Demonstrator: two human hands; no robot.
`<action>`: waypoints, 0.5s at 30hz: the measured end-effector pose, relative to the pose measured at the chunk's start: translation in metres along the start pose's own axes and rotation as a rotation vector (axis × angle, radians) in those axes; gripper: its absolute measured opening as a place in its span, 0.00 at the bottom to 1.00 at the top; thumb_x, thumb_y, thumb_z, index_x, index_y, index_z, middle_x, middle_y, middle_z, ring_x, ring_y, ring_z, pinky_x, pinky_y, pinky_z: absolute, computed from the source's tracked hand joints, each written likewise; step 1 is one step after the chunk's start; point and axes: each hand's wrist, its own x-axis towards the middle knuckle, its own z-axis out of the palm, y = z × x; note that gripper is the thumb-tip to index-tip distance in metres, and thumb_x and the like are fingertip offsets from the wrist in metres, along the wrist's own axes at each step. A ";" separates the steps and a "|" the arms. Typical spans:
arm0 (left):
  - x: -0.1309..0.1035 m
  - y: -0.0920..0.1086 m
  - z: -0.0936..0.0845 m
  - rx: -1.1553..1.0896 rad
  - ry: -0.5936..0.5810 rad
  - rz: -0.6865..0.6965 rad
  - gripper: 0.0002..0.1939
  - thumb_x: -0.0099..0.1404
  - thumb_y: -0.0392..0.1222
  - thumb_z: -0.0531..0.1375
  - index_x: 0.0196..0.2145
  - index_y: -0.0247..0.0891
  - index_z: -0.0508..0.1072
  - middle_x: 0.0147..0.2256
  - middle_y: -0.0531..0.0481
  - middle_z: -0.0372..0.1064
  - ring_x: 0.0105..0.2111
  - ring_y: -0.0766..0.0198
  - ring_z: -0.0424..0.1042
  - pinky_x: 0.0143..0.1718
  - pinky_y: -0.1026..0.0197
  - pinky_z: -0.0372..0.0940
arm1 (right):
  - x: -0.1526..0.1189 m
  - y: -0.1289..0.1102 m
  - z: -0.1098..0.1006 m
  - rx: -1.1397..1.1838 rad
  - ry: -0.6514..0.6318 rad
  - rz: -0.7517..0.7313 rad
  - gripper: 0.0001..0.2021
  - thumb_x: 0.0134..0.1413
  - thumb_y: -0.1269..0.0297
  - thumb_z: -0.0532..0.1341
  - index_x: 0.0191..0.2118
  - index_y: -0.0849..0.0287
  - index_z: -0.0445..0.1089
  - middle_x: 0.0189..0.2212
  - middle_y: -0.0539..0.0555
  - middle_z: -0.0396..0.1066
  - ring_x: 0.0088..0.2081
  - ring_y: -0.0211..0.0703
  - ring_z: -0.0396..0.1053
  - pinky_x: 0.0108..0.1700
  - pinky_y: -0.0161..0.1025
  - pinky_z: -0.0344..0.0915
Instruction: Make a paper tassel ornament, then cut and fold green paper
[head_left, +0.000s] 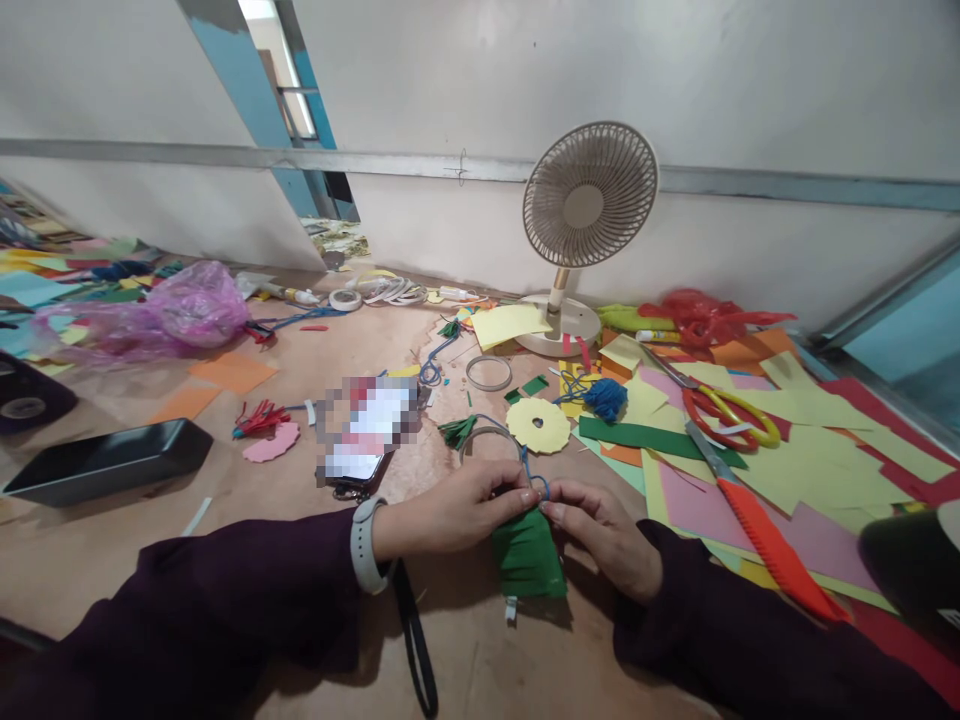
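At the table's near middle, my left hand (469,505) is closed in a pinch on the top edge of a green fringed paper strip (529,560), whose cut ends hang toward me. My right hand (607,535) pinches at the same top edge, with a small loop of blue yarn (540,487) at its fingertips. Behind my fingers lies a ring (489,436), partly hidden by my left hand. A yellow scalloped paper disc (538,426) with a central hole rests just beyond. Beside the ring sits a green paper tassel (456,431).
A desk fan (589,200) stands at the back. To the right, scissors (727,412) and an orange-handled cutter (772,545) lie on coloured paper sheets (806,460). On the left are a phone (367,430), a black tray-like box (112,462) and a purple plastic bag (195,305).
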 end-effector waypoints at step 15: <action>0.003 -0.011 -0.005 -0.225 0.023 -0.079 0.11 0.64 0.46 0.59 0.33 0.33 0.69 0.30 0.52 0.67 0.30 0.68 0.65 0.30 0.66 0.61 | 0.003 0.011 -0.004 -0.003 0.037 0.042 0.19 0.49 0.46 0.63 0.29 0.59 0.65 0.21 0.46 0.59 0.22 0.33 0.56 0.25 0.33 0.54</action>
